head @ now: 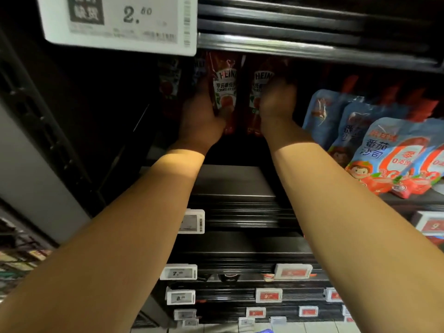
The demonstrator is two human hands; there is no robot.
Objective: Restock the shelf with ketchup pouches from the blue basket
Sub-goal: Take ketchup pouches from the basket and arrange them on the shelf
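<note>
Two red ketchup pouches stand upright side by side, deep in the dark shelf (240,174) just above the middle of the frame. The left pouch (224,92) shows its white label and a tomato picture; the right pouch (258,92) stands just beside it, partly covered. The left hand (200,116) is wrapped round the left edge of the left pouch, thumb on its lower front. The right hand (277,102) is at the right pouch with its fingers curled over the pouch's right side; the fingertips are hidden behind the pack, so how tight the grip is cannot be told. Both bare forearms reach up from the bottom corners of the frame.

To the right, a row of blue pouches (389,155) leans on the same shelf. At the upper left hangs a large white price tag (120,22) reading 2.50. Smaller price tags (179,272) line the shelf edges below.
</note>
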